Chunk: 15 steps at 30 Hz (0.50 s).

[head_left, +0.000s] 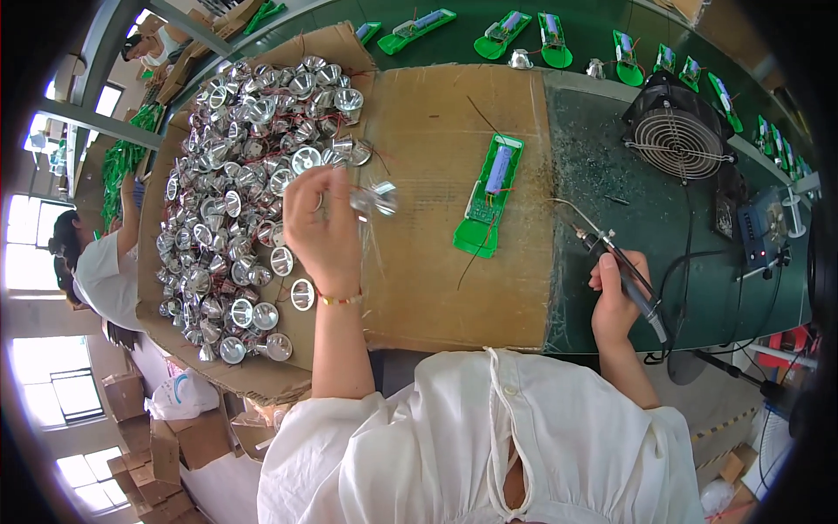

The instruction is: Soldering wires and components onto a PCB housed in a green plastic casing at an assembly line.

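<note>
My left hand (321, 223) is closed in a pinch at the right side of the cardboard box, holding a small silver reflector cup (381, 199) by its thin red wires; the cup is slightly blurred. In my right hand (618, 301) is a soldering iron (642, 301), its bent tip pointing left over the edge of the cardboard sheet. Between the two hands lies a green plastic housing (476, 236) with a blue cylindrical battery (499, 169), a circuit board and loose wires. Neither hand touches this housing.
The cardboard box (292, 371) at left is heaped with silver reflector cups (231, 203). A fan with a wire guard (676, 140) and a blue soldering station (759, 229) stand at right. Green housings (555, 51) line the far side. Two other people sit at left.
</note>
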{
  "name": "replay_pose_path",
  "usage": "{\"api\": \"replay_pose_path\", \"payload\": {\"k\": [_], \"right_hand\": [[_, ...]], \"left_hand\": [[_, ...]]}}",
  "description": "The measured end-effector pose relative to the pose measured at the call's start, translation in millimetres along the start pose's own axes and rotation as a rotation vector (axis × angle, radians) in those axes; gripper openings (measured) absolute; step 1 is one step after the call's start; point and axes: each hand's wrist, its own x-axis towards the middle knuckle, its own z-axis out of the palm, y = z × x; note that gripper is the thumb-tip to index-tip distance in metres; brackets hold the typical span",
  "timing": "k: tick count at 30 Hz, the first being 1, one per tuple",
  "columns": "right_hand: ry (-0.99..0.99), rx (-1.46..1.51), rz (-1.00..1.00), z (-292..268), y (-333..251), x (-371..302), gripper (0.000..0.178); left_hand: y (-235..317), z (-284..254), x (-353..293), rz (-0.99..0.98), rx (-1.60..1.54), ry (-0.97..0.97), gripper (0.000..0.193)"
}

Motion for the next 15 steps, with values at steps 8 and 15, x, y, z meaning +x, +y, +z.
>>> {"api": "replay_pose_path", "payload": {"k": [8, 15], "right_hand": [[-0.292, -0.025, -0.142, 13, -13, -13, 0.017], [-0.263, -0.068, -0.109, 28, -8, -15, 0.016]], "left_hand": [[17, 29, -68, 0.146, -0.022, -0.597, 0.009], [11, 42, -68, 0.235, 0.094, -0.531, 0.009]]}}
